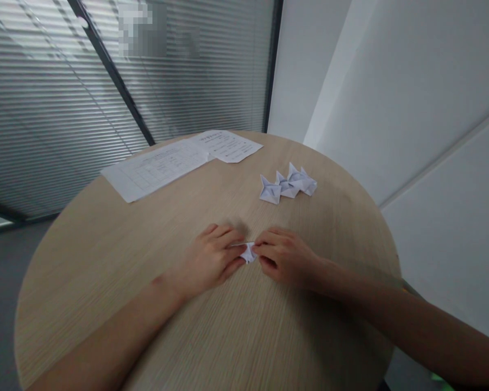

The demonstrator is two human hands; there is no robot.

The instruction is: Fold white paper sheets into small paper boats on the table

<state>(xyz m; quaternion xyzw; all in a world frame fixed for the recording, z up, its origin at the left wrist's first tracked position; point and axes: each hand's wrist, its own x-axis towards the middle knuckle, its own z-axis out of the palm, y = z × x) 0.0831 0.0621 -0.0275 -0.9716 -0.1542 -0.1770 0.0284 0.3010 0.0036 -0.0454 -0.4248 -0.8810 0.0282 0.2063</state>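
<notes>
A small white folded paper is held between my two hands over the middle of the table. My left hand grips its left side, thumb below and fingers above. On the right side, the fingertips of my right hand pinch the paper. Much of the paper is hidden behind the fingers, so its full shape cannot be seen. Several folded white paper pieces with pointed corners lie in an overlapping row beyond my right hand.
The round wooden table has a curved edge on all sides. Printed sheets lie near its far left edge. Behind them stands a glass partition with blinds, and a white wall rises at the right.
</notes>
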